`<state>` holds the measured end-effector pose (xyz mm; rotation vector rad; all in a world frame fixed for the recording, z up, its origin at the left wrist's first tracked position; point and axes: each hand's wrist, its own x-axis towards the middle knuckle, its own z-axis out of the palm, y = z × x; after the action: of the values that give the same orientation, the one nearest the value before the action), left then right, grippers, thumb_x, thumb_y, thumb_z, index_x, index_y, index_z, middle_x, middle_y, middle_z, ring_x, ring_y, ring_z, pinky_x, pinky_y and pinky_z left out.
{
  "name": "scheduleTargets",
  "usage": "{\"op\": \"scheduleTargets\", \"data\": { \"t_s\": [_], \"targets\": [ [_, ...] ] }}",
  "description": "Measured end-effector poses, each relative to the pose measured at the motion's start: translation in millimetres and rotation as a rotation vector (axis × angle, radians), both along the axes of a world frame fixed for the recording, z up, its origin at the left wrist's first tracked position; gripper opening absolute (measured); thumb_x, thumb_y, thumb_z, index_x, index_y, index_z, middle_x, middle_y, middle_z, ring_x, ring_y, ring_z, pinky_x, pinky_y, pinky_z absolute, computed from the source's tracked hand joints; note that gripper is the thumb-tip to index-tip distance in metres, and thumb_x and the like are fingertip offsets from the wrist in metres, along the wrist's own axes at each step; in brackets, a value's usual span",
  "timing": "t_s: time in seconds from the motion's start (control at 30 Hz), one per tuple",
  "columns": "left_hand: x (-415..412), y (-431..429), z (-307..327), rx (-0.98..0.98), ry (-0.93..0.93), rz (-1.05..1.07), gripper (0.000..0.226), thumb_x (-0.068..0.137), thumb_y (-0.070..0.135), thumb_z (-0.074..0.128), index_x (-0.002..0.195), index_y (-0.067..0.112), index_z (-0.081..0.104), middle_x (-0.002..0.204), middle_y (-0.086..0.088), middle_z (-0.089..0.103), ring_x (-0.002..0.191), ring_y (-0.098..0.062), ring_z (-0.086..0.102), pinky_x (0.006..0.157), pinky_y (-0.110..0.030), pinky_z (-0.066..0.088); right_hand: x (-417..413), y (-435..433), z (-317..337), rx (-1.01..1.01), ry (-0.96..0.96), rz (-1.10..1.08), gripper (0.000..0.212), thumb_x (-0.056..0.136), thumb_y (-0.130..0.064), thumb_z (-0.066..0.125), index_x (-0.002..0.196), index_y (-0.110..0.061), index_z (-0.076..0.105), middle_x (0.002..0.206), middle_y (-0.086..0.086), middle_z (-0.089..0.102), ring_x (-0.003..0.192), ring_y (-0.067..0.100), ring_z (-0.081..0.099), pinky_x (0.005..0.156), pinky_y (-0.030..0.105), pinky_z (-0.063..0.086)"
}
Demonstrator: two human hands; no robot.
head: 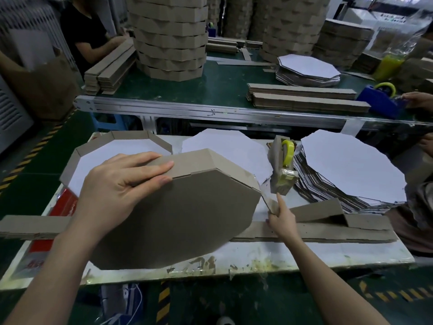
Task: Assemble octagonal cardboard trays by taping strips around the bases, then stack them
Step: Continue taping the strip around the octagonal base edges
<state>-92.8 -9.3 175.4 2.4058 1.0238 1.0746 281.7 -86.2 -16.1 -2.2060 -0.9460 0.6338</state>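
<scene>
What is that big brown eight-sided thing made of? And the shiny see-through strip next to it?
The tray looks like plain brown cardboard, matte, with rough cut edges and a rim folded in flat panels. The strip, pinched by the right hand, is probably clear plastic tape: glossy, see-through, catching light.

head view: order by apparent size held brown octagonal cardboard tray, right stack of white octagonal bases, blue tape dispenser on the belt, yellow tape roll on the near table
1. brown octagonal cardboard tray (nearest, so inflated)
2. stack of white octagonal bases
3. blue tape dispenser
4. near-table yellow tape roll
</scene>
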Motion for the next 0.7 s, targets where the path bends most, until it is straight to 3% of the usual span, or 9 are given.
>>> {"op": "scheduleTargets", "data": {
  "t_s": [0.07,0.13,0.2,0.23,0.3,0.37,0.47,0.6,0.7],
  "targets": [
    [-5.7,3.5,0.1,-0.026,-0.008,0.017,0.03,0.084,0.037,0.067,0.113,0.03,0.068,0.119,0.002,0.067,0.113,-0.017,0.06,0.098,-0.046,0.048,-0.6,-8.1,-3.6,0.023,0.167,0.073,0.075,0.087,0.011,0.047,0.151,-0.028,0.037,0.136,-0.001,0.047,0.119,0.032,0.058,0.087,0.043,0.055],
    [-10.8,6.6,1.6,-0.039,-0.004,0.031,0.033,0.082,0.037,0.062,0.114,0.029,0.067,0.12,0.001,0.066,0.115,-0.017,0.059,0.1,-0.043,0.046,2.9,-19.8,-11.0,0.132,0.076,-0.042,0.059,0.086,0.011,0.045,0.131,-0.024,0.059,0.125,-0.006,0.054,0.107,0.031,0.064,0.082,0.041,0.055],
    [-11.6,6.9,2.5,-0.048,0.003,0.035,0.034,0.082,0.038,0.06,0.114,0.029,0.067,0.121,0.0,0.066,0.116,-0.018,0.059,0.1,-0.043,0.045,14.0,-28.9,-15.4,0.23,-0.006,-0.411,0.034,0.088,0.003,0.044,0.102,-0.02,0.065,0.11,0.004,0.061,0.098,0.032,0.064,0.084,0.047,0.056],
    [-10.3,6.3,2.6,-0.051,0.004,0.032,0.034,0.083,0.039,0.061,0.114,0.029,0.067,0.121,0.001,0.066,0.115,-0.017,0.059,0.1,-0.044,0.046,20.7,-30.9,-13.3,0.296,0.084,-0.626,0.03,0.089,0.003,0.043,0.092,-0.019,0.062,0.106,0.009,0.062,0.092,0.031,0.064,0.081,0.045,0.056],
    [-4.9,4.0,2.5,-0.039,0.014,0.019,0.032,0.086,0.045,0.065,0.114,0.03,0.067,0.12,0.004,0.065,0.113,-0.017,0.06,0.098,-0.044,0.048,35.3,-34.2,-7.6,0.435,0.325,-0.94,0.038,0.086,0.007,0.038,0.08,-0.021,0.061,0.103,0.009,0.061,0.076,0.022,0.058,0.07,0.034,0.052],
    [2.0,0.1,3.1,-0.023,0.023,-0.009,0.037,0.085,0.054,0.061,0.114,0.033,0.065,0.119,0.008,0.064,0.108,-0.018,0.062,0.094,-0.042,0.049,47.9,-37.3,-0.9,0.505,0.485,-1.045,0.045,0.081,0.009,0.034,0.071,-0.023,0.064,0.098,0.005,0.063,0.075,0.017,0.054,0.07,0.03,0.048],
    [11.9,-5.0,5.2,0.005,0.044,-0.046,0.039,0.083,0.056,0.053,0.115,0.036,0.063,0.12,0.011,0.06,0.105,-0.02,0.062,0.087,-0.044,0.052,62.1,-36.6,14.9,0.61,0.709,-1.068,0.034,0.083,0.003,0.049,0.071,-0.021,0.07,0.092,0.003,0.067,0.087,0.019,0.058,0.078,0.033,0.05],
    [16.0,-3.7,3.6,0.027,0.073,-0.044,0.039,0.084,0.057,0.048,0.116,0.038,0.062,0.121,0.015,0.057,0.104,-0.02,0.062,0.084,-0.048,0.053,73.1,-33.9,28.3,0.703,0.855,-1.09,0.042,0.096,-0.003,0.04,0.119,-0.025,0.067,0.112,0.004,0.061,0.101,0.022,0.058,0.094,0.033,0.049],
    [15.5,-2.4,1.8,0.026,0.059,-0.041,0.041,0.084,0.058,0.047,0.117,0.038,0.061,0.121,0.012,0.06,0.104,-0.021,0.062,0.083,-0.049,0.052,74.6,-36.3,25.3,0.7,0.998,-1.017,0.034,0.097,-0.003,0.034,0.109,-0.023,0.059,0.099,0.007,0.061,0.101,0.024,0.057,0.098,0.041,0.047]
  ]
}}
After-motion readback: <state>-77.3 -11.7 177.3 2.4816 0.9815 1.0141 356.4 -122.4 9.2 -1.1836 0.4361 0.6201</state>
